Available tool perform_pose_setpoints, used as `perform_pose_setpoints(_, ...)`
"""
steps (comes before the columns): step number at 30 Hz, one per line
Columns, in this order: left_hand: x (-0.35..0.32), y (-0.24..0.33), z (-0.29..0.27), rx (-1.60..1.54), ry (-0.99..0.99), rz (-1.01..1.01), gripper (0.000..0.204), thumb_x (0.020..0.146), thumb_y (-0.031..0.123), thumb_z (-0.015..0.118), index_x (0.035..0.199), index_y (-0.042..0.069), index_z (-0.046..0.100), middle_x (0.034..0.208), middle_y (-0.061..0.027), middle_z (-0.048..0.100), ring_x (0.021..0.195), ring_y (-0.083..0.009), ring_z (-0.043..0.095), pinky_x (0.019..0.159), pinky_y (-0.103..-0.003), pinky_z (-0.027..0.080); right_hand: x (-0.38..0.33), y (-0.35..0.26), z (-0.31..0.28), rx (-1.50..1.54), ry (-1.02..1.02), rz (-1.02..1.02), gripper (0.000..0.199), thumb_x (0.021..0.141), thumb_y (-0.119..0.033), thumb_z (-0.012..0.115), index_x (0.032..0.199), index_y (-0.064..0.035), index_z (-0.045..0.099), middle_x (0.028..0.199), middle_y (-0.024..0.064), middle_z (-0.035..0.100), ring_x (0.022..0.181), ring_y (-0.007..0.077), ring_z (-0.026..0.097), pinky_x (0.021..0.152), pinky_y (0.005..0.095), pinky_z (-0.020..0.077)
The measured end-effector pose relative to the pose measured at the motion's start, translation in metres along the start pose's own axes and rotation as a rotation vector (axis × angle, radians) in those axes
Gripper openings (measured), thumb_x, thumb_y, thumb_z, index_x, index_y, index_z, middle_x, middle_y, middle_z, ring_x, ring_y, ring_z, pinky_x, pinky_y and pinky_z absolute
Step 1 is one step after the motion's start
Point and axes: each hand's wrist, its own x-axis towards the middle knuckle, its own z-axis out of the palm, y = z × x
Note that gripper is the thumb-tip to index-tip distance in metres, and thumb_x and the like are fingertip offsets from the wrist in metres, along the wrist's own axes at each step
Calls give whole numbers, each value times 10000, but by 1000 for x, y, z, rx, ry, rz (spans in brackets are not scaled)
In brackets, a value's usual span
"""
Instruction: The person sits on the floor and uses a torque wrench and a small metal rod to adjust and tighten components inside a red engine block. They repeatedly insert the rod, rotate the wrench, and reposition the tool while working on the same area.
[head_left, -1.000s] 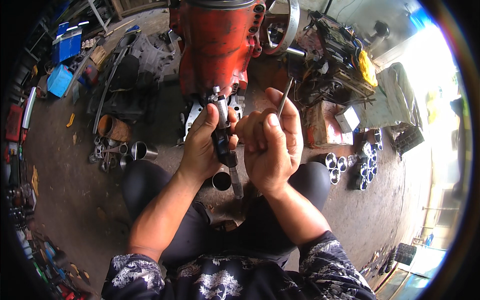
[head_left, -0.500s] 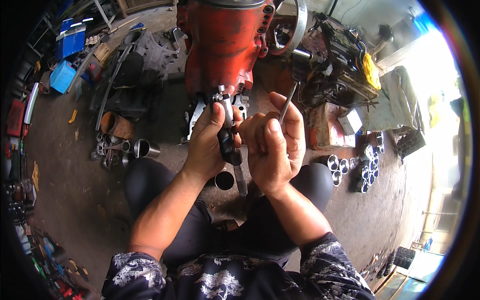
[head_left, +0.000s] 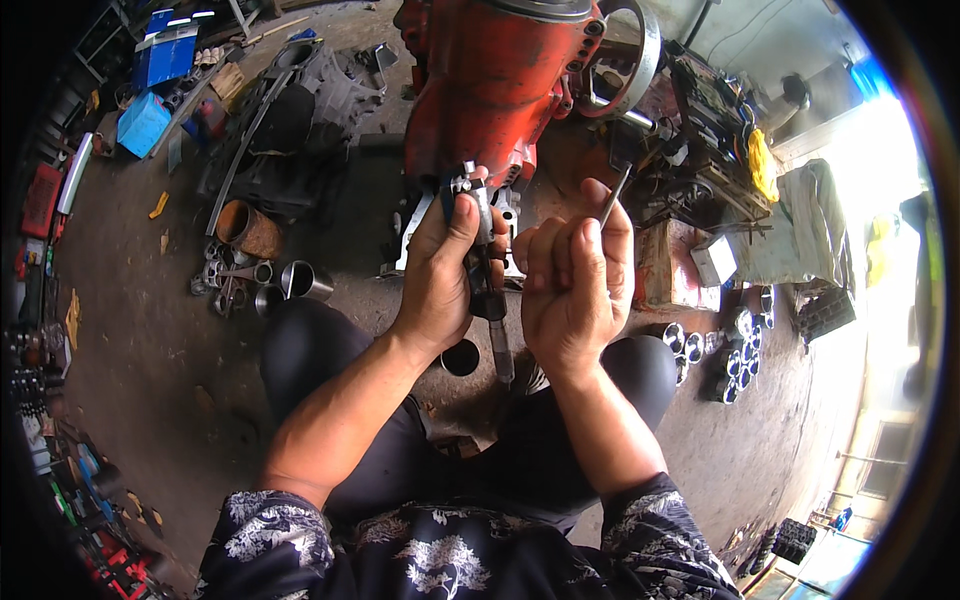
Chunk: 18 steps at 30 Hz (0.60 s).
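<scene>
My left hand (head_left: 440, 265) is wrapped round a slim tool with a silver, knobbed metal head (head_left: 470, 186) and a black shaft (head_left: 486, 298). The head pokes up past the thumb. Below the black part a grey rod-like end (head_left: 503, 350) points down between my knees. Just to the right, my right hand (head_left: 575, 290) is closed on a thin metal rod (head_left: 615, 196), which slants up past the thumb and index finger. Its lower part is hidden in the palm. Beyond both hands stands a red engine block (head_left: 480, 100), close to the tool's head in the picture.
A metal cylinder (head_left: 460, 357) stands on the floor between my legs. Connecting rods (head_left: 232, 275), a rusty cylinder (head_left: 250, 230) and a shiny sleeve (head_left: 305, 281) lie left. At right are a worn box (head_left: 668, 268) and several metal rings (head_left: 740, 362).
The view has shifted, so the engine block and floor parts sit further right. A small gap shows between the fingers of my two hands. Both hands keep their holds.
</scene>
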Motion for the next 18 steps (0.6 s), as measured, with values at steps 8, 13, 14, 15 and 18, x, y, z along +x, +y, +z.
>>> perform_pose_setpoints(8,1,0,2,35,3,57,540,1040,420,463,1437,59,406,902,-11,557,724,-57,533,577,-202,467,1,0,1,39,52,42,323,1035,-148,467,1338,-38,487,639,-30,328,538,88,350,606,276,366)
perform_pose_setpoints(13,1,-1,1,57,-5,68,540,1042,422,457,1434,54,407,892,-14,559,713,-58,530,570,-198,463,2,0,-1,47,37,33,316,1035,-137,462,1334,-41,489,633,-28,325,535,89,349,604,283,373)
perform_pose_setpoints(14,1,0,0,62,-9,71,540,1042,422,455,1433,53,407,891,-15,559,712,-59,530,570,-198,463,2,0,-1,53,38,35,314,1035,-137,462,1333,-42,490,632,-28,325,535,89,350,604,284,374)
perform_pose_setpoints(15,1,-1,0,65,-4,67,539,1042,423,453,1432,53,407,891,-15,559,711,-60,530,569,-199,462,2,0,-1,56,42,31,312,1035,-136,462,1331,-43,492,631,-29,325,536,89,351,605,284,374)
perform_pose_setpoints(18,2,0,0,81,1,69,539,1043,427,448,1431,54,409,888,-16,558,707,-62,529,568,-201,459,2,1,-2,55,47,34,308,1035,-135,462,1328,-47,498,630,-29,327,539,90,353,607,286,376)
